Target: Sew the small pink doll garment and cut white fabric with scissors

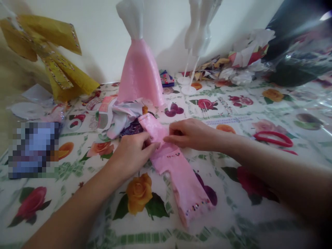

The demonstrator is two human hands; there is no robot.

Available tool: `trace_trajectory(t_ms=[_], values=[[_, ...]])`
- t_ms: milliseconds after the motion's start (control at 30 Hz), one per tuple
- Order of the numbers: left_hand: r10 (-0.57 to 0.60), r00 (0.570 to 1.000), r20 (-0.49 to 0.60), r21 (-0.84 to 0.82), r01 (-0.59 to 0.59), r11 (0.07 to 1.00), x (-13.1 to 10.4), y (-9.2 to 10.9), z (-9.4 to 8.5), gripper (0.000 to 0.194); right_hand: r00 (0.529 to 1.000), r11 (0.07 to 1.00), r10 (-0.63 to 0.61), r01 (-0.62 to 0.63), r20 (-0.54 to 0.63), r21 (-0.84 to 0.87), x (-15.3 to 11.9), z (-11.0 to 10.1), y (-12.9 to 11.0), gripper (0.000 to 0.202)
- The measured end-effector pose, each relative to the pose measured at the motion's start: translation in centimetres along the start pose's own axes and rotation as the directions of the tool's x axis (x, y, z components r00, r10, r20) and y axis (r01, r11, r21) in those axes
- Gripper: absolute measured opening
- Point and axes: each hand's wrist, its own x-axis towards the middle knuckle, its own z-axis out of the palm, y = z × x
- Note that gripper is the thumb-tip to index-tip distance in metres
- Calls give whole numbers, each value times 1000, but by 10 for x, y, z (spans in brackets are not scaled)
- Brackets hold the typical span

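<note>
A small pink garment (pixel 185 183) with rows of coloured beads at its sleeve ends and neck lies flat across the table's middle. My left hand (pixel 135 150) pinches the garment's edge between thumb and fingers, left of the neck area. From the right, my right hand (pixel 181 133) has its thumb and fingertips closed on the same pink cloth. The two sets of fingertips are close together but apart. Behind my hands stands a small white mannequin (pixel 135 20) in a long pink skirt (pixel 141 72).
Red-handled scissors (pixel 275 136) lie at right on the flowered tablecloth (pixel 103 207). Two bare mannequins (pixel 198 34), paper scraps (pixel 215 67) and plastic bags stand or lie behind. A yellow dress (pixel 54 62) is at back left, crumpled cloth (pixel 121 117) near centre, a blurred-out object (pixel 33 148) at left.
</note>
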Motion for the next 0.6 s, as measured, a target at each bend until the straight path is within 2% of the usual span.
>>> trace_trajectory(t_ms=[167,333,400,500,600], values=[[28,999,19,53,-28,998,4,-2,10,29,1000,999,-4,3,-20,-52,1,4,3,23],[33,998,49,60,-36,998,3,-5,8,27,986,992,-71,54,151,117,-2,-13,5,26],[8,997,81,55,-12,998,1,-5,3,27,981,988,-88,64,172,142,-2,-18,4,30],[-52,993,107,58,46,997,-1,-3,-5,34,990,995,-46,34,132,94,-2,-15,2,32],[-63,995,81,89,56,994,0,-1,-6,40,999,1000,-3,2,51,17,0,-4,0,33]])
